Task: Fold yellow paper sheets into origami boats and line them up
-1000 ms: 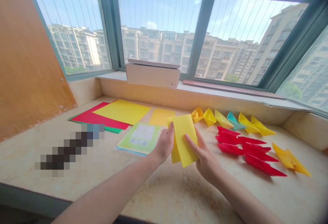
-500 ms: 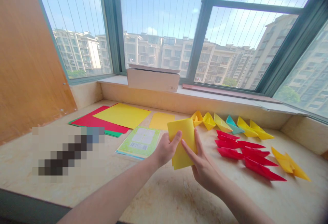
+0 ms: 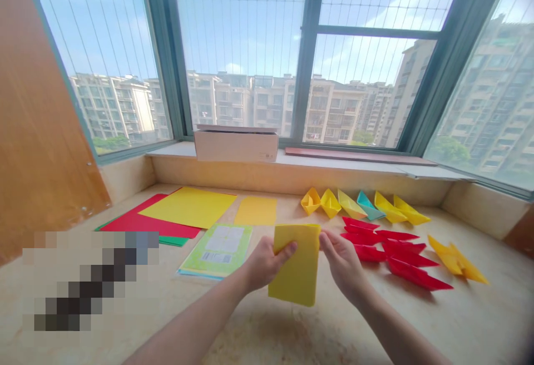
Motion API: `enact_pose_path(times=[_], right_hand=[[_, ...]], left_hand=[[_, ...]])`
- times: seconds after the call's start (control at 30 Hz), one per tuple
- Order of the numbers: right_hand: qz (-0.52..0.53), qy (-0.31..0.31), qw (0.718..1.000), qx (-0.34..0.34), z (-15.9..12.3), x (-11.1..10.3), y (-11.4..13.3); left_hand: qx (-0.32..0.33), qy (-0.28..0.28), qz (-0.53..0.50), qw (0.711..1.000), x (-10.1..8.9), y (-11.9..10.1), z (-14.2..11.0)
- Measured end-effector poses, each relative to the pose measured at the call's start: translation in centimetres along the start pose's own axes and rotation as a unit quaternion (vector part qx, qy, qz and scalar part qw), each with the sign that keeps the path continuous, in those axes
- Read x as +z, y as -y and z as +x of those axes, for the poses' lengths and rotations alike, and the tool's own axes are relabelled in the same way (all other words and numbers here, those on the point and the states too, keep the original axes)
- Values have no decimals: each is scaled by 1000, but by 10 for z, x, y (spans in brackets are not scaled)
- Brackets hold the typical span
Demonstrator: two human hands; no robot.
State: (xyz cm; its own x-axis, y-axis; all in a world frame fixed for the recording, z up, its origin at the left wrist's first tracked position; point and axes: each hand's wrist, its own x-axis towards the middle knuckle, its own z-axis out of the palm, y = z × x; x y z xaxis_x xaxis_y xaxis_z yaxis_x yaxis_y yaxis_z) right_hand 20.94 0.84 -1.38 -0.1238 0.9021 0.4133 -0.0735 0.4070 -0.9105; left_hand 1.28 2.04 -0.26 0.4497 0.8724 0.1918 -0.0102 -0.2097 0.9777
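Note:
A folded sheet of yellow paper (image 3: 293,273) is held up above the stone ledge, its long side upright. My left hand (image 3: 267,265) grips its left edge, thumb across the front and the other fingers hidden behind. At the upper right corner my right hand (image 3: 342,262) pinches the paper between thumb and fingertips. To the right, several red paper boats (image 3: 411,269) lie close together, with a yellow paper boat (image 3: 456,259) beyond them. Behind these stands a row of yellow paper boats (image 3: 331,203) with a teal one (image 3: 367,207) among them.
At left lie a large yellow sheet (image 3: 187,207), a red sheet (image 3: 137,215) and green paper beneath. Nearer are an orange-yellow sheet (image 3: 255,211) and a green printed packet (image 3: 219,248). A white box (image 3: 236,146) stands on the window sill. The near left area is pixelated.
My right hand has shifted from spread fingers along the paper's right side to a pinch at its upper right corner. The view has tilted up and turned slightly right.

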Motion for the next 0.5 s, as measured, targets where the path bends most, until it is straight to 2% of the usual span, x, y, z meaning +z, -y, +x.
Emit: enact_pose_path(times=[0.13,0.23,0.37,0.43,0.5], right_hand=[[5,-57,998,8,4,3,2],[14,-94,995,0,6,8,-2],[9,-139,990,-15,13,10,-9],[6,-177,984,-29,19,8,-9],[4,-207,977,-42,24,5,-6]], left_hand=[[-19,-4,2,1000,4,9,1],[-10,-2,-14,1000,4,17,5],[-1,-27,19,999,5,22,10],[-18,-7,32,999,8,18,10],[-49,47,37,997,13,13,8]])
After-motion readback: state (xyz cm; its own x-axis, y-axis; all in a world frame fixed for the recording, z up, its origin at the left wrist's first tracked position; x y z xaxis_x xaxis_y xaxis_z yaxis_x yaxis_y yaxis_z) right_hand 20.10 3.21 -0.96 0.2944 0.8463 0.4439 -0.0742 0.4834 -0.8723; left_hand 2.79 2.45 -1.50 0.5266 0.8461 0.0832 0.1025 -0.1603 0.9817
